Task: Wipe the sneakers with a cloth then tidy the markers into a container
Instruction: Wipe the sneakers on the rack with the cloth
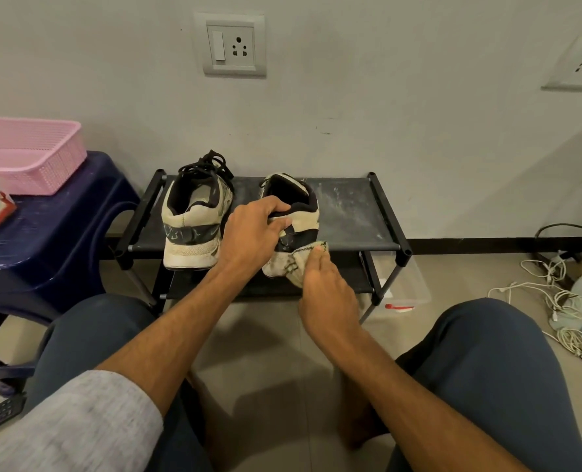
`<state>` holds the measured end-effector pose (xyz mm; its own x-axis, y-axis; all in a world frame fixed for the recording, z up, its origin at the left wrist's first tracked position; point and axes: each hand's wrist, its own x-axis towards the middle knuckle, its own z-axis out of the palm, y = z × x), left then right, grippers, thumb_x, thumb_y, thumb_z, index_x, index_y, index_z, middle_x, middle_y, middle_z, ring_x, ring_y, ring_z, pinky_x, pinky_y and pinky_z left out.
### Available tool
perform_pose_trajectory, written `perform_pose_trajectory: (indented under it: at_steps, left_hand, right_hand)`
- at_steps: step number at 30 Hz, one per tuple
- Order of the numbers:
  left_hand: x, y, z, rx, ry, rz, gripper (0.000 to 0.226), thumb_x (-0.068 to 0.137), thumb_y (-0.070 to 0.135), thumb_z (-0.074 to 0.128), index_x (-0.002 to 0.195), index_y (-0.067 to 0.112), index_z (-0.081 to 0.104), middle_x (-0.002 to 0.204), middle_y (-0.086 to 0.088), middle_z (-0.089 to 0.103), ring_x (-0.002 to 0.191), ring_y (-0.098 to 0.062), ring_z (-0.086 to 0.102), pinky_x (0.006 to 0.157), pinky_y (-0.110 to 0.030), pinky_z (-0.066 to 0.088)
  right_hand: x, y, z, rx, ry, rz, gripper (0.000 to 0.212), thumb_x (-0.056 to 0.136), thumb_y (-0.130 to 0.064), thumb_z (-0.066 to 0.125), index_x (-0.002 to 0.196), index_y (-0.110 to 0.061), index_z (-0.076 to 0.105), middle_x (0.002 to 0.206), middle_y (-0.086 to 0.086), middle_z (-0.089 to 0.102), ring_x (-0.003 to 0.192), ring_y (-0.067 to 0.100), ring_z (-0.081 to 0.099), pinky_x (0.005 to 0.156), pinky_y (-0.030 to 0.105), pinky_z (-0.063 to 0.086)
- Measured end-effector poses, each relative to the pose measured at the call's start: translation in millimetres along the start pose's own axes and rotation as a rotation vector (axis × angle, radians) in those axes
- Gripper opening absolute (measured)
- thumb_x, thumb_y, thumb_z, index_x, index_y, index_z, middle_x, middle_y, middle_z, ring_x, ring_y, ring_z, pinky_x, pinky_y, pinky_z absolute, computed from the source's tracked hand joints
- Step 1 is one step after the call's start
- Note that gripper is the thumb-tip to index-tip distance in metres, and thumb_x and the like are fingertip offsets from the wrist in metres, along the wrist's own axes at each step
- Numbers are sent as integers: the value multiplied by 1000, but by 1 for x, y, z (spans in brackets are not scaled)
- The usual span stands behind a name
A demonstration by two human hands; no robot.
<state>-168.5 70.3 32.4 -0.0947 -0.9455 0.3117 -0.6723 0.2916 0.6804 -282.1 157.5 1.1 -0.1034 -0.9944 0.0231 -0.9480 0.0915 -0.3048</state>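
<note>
The right-hand sneaker [299, 216] is held at the front edge of the top shelf [350, 212], heel overhanging, judged steadied for wiping; its collar is hooked by curled fingers [276, 205] of the left hand [248, 236]; the cloth [301, 264] is pinched against the heel by the right hand [327, 294]; the second sneaker [194, 219] stands near the left edge.

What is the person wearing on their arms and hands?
The left hand and right hand are bare: no gloves or watch. A mottled light grey sleeve covers the left upper arm to the elbow; the right forearm shows no sleeve.
</note>
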Motion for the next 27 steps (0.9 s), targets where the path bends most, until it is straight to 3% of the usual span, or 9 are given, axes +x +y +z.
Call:
perform_pose_trajectory:
  at_steps: [3, 8, 12, 14, 17, 20, 23, 27]
  left_hand:
    - [2, 0, 0, -6, 2, -1, 26, 88, 25, 69, 113, 21, 69, 105, 5, 72, 91, -7, 63, 87, -31, 53]
    - [-5, 9, 9, 21, -29, 38, 24, 89, 26, 67, 113, 20, 68, 98, 5, 72, 82, -6, 62, 78, -26, 50]
    - [-2, 8, 11, 45, -4, 53, 22, 90, 26, 66, 111, 20, 68, 94, 4, 72, 80, -7, 61, 74, -26, 47]
    - [2, 4, 8, -2, 10, 23, 22, 89, 25, 67, 111, 21, 69, 97, 5, 72, 83, -7, 62, 77, -27, 51]
    - [5, 0, 4, -62, 9, -18, 22, 89, 23, 67, 111, 21, 69, 100, 5, 71, 91, -8, 63, 86, -31, 53]
    - [6, -4, 0, -84, 21, -36, 23, 90, 21, 67, 113, 21, 68, 102, 6, 70, 92, -6, 61, 84, -23, 48]
    - [6, -7, -1, -90, 16, -39, 23, 91, 21, 66, 113, 22, 67, 102, 8, 68, 91, -4, 60, 82, -21, 47]
    - [4, -7, 1, -78, 24, -34, 23, 91, 21, 65, 114, 23, 66, 102, 7, 68, 92, -6, 60, 82, -25, 50]
  right_hand:
    - [-9, -7, 4, -89, 2, -44, 78, 94, -8, 59, 152, 1, 8, 156, 25, 20, 144, 33, 27, 112, 39, 34]
    - [16, 8, -4, -22, 34, 79, 62, 93, -13, 61, 144, -1, 30, 137, 17, 49, 121, 27, 53, 93, 35, 49]
    - [-7, -7, 3, -114, 3, -46, 64, 94, -9, 58, 148, -1, 24, 146, 23, 38, 133, 33, 43, 102, 40, 46]
    - [-10, -8, -3, -138, -23, -63, 59, 94, -9, 59, 146, -3, 31, 143, 21, 43, 130, 32, 45, 99, 40, 47]
    - [3, 11, -23, -87, -108, 62, 35, 94, -18, 62, 126, -9, 51, 122, 11, 60, 110, 26, 59, 83, 34, 49]
    - [13, 33, -37, -39, -175, 200, 24, 94, -20, 59, 116, -12, 55, 116, 10, 61, 105, 27, 58, 84, 37, 48]
    - [21, 39, -42, 69, -98, 247, 26, 92, -12, 56, 119, -12, 55, 116, 11, 61, 106, 29, 58, 84, 40, 51]
    - [24, 24, -42, 206, 39, 119, 37, 91, -4, 54, 126, -14, 52, 117, 6, 62, 106, 24, 59, 78, 32, 49]
